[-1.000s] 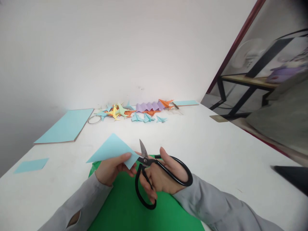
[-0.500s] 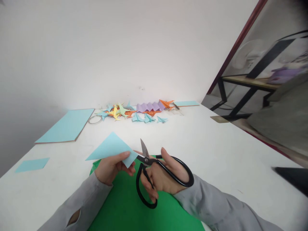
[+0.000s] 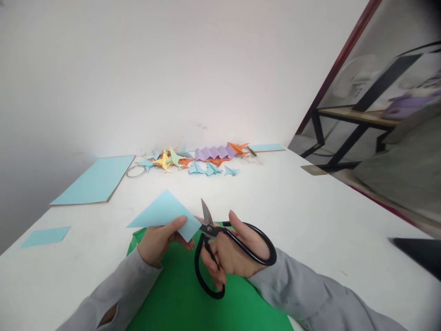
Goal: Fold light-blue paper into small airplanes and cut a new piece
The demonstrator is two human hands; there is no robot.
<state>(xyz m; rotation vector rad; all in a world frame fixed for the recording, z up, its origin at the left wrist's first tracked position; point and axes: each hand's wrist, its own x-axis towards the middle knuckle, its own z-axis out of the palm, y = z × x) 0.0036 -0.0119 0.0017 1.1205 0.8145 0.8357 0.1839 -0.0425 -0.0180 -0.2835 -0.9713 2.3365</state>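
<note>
Between the thumb and fingers of my left hand is a light blue folded paper, its long point toward the left. My right hand grips black-handled scissors, fingers through the loops. The scissor blades are spread apart, the upper one pointing up. The paper's right corner meets the lower blade near the pivot, and the paper hides part of that blade. Both hands are above a green sheet at the table's front edge.
A blue paper stack and a small blue piece lie on the left. Folded paper figures, a pleated purple paper and a wire ring line the back. Another blue sheet is at back right.
My left hand has moved slightly to the right with the blue paper, bringing its corner further in toward the scissors' pivot. The scissors remain nearly still with their blades apart.
</note>
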